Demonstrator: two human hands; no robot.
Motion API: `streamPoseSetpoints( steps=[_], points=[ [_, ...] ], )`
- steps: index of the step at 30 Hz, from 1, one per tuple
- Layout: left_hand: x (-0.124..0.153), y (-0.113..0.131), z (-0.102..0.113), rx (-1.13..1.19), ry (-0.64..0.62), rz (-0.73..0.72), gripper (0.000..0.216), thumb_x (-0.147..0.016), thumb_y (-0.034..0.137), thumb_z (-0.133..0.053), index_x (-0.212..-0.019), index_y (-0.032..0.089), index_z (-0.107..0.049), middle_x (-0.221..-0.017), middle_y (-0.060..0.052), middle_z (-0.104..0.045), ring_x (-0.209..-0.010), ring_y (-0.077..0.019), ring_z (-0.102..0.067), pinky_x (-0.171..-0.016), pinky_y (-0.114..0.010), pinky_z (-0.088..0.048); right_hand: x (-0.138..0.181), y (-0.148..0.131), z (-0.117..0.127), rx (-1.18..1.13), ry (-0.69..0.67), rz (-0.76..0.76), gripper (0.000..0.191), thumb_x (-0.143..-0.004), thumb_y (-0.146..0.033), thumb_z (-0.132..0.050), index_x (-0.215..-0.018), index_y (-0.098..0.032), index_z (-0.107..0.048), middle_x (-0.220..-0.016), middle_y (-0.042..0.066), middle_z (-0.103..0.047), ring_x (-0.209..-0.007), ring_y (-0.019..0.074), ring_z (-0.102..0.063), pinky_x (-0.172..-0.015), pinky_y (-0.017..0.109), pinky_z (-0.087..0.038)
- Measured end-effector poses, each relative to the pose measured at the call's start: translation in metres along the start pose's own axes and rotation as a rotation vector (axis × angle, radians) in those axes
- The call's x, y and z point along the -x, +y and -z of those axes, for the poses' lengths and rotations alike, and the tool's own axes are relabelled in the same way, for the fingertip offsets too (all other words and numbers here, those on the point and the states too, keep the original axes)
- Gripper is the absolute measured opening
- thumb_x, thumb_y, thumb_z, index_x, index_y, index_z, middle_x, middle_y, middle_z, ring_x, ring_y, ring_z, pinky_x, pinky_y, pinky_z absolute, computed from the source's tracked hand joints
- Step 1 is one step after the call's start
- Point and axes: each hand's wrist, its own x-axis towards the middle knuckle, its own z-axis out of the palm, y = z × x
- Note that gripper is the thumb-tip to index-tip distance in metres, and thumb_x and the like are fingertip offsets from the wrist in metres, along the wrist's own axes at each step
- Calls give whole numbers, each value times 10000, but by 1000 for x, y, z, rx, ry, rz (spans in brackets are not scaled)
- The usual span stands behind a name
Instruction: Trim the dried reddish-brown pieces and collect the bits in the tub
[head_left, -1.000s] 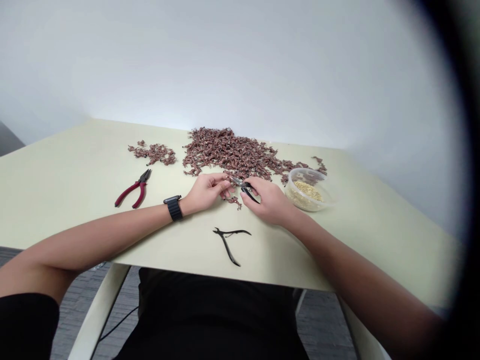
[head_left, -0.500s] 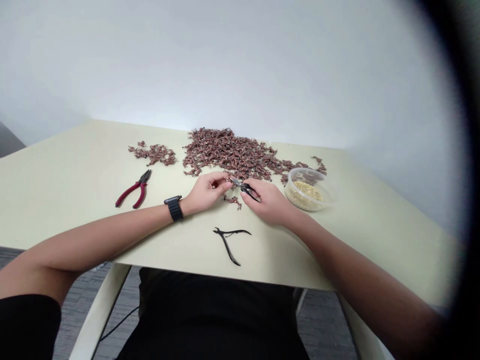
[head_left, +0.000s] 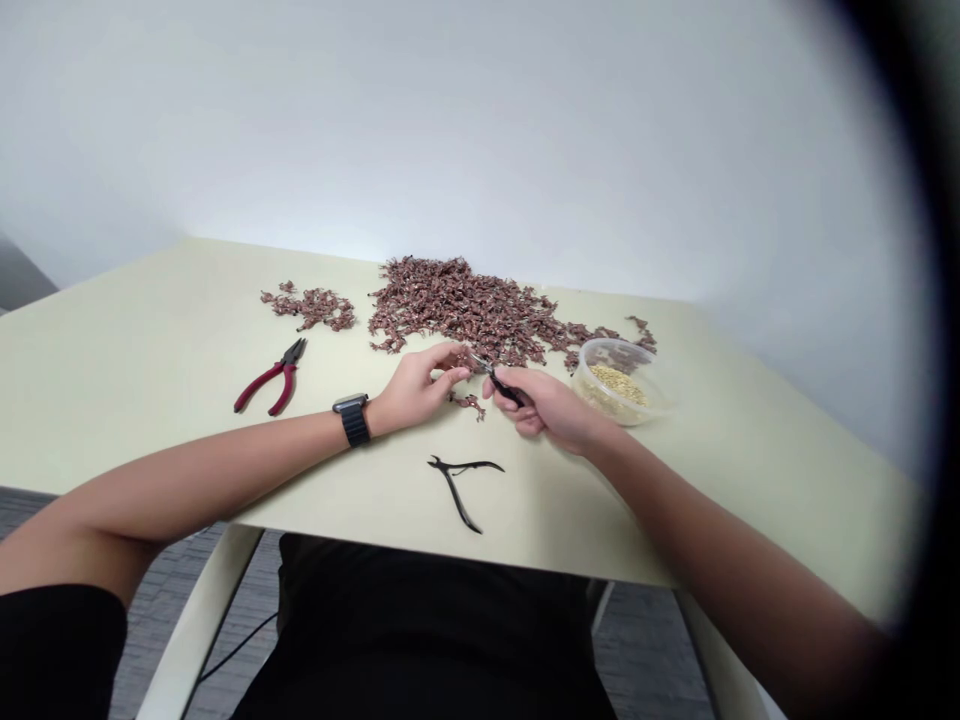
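My left hand (head_left: 417, 386), with a black watch on the wrist, pinches a small reddish-brown piece at the near edge of the big brown pile (head_left: 465, 302). My right hand (head_left: 546, 404) is closed round small black-handled pliers (head_left: 501, 382), whose tips point at the piece in my left fingers. A little cluster of brown pieces (head_left: 469, 403) lies on the table between both hands.
Black nippers (head_left: 459, 483) lie near the table's front edge. Red-handled pliers (head_left: 270, 378) rest to the left. A smaller brown heap (head_left: 309, 305) sits at the back left. A clear round tub of pale yellow bits (head_left: 616, 379) stands right of my right hand on the cream table (head_left: 135, 360).
My right hand has turned its wrist and drawn slightly right, raising the pliers' tips toward my left fingers. The left hand has barely shifted.
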Motion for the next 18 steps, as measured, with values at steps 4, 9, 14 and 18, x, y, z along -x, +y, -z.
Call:
streamPoseSetpoints(
  steps=[4,9,14,18],
  points=[
    [0,-8,-3,180,-21,43,370,-989,303,-635,-1328,166,-577,-1173,-137,-737,-1056,-204,-712,-952,-339,-545,-4,11,-2,615,294,350,296,-975,-486,-548,-966,-205,-640,-770,7,-561,-684,171,-488,-641,311,-361],
    [1,-9,-4,378,-57,116,433,-963,400,-692,-1297,155,-566,-1039,-108,-728,-920,-171,-704,-859,-306,-566,-5,17,-1,867,300,515,239,-992,-404,-544,-1091,-204,-628,-863,32,-615,-756,195,-551,-713,330,-399],
    [-1,-2,-4,589,-155,181,430,-957,465,-693,-1204,127,-593,-1041,-122,-719,-830,-160,-713,-820,-321,-588,-3,17,2,954,309,560,216,-1015,-392,-514,-1093,-209,-595,-977,71,-659,-857,222,-602,-761,338,-429],
    [-2,-3,-4,652,-203,178,342,-969,435,-685,-1066,109,-650,-997,-125,-727,-830,-170,-717,-835,-326,-580,-3,15,7,996,305,576,212,-1028,-399,-498,-1072,-211,-585,-1007,89,-675,-881,235,-624,-788,347,-445]
  ],
)
